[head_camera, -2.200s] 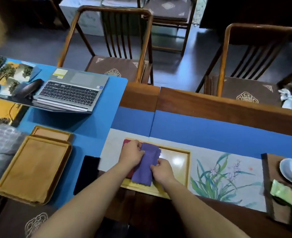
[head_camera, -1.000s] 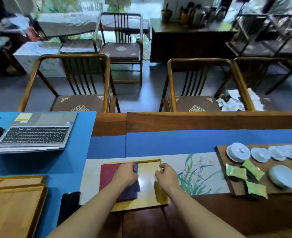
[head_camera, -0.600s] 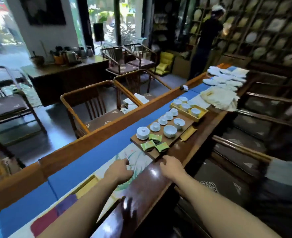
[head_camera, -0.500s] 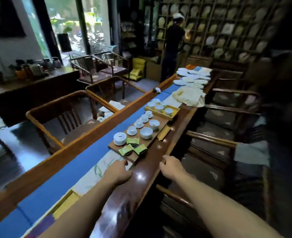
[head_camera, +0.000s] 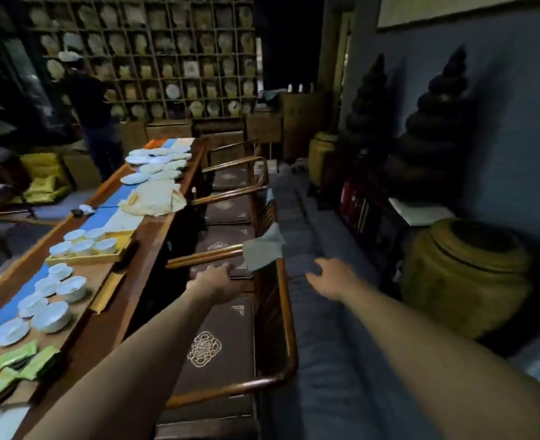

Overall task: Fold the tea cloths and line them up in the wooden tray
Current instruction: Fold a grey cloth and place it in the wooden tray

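Your view looks along a dim room, down the side of a long wooden worktop (head_camera: 154,236) that runs away on your left. Both your bare arms reach forward over a row of wooden chairs tucked beside it.

Your left hand (head_camera: 213,282) is stretched out over the dark seat cushion (head_camera: 217,338) of the nearest chair, fingers relaxed and loosely spread, holding nothing. Your right hand (head_camera: 332,277) reaches forward past the chair's curved rail (head_camera: 289,328), over the blue-grey floor (head_camera: 325,392), its fingers likewise apart and empty.

Just ahead of and between your hands, a pale grey-blue tea cloth (head_camera: 262,250) is draped over the back corner of the next chair (head_camera: 211,255). Neither hand touches it; your left fingertips are near its lower edge.

On the worktop to your left lie green packets (head_camera: 14,365), many white cups and lids (head_camera: 52,315), a yellowish tray (head_camera: 87,254) holding more white cups, a crumpled cream cloth (head_camera: 154,198), and further white dishes at the far end. The red and purple cloths and their wooden tray are out of view.

To your right stand a large ochre jar (head_camera: 465,281) and dark tiered ornaments against a blue wall. At the far end a person (head_camera: 92,112) stands facing a wall of shelves (head_camera: 167,58).
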